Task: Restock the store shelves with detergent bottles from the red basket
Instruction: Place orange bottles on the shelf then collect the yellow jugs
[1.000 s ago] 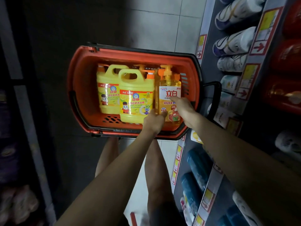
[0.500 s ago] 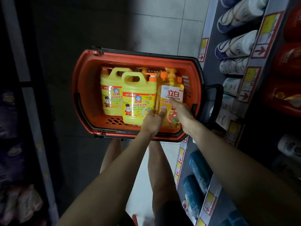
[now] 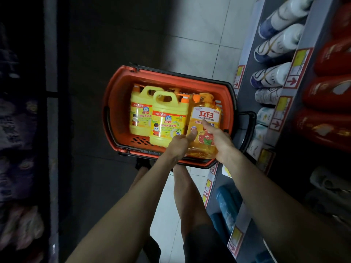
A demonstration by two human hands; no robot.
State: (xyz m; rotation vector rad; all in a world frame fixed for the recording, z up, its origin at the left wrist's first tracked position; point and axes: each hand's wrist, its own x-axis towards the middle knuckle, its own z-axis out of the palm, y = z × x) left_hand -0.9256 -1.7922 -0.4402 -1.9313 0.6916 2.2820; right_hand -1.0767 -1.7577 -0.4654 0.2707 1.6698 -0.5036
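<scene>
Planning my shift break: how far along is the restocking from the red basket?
Done: no shelved detergent can be identified. In hand: the left hand and right hand grip the transparent orange pump-top detergent bottle in the red plastic basket. Left: two yellow handled plastic jugs there.

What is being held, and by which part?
The orange pump bottle, gripped low on its body: left hand on its left side, right hand on its right.

lvl: dim overall | src: prob. overhead, bright patch on floor tiles top-ctr | shadow: L half near black, left shelving barely readable, goods smeared | mid: red basket lit ok, colours saturated | glare: faint sheen on pump bottle | blur: soft twd edges | distort: wide-angle bend on right shelves
</scene>
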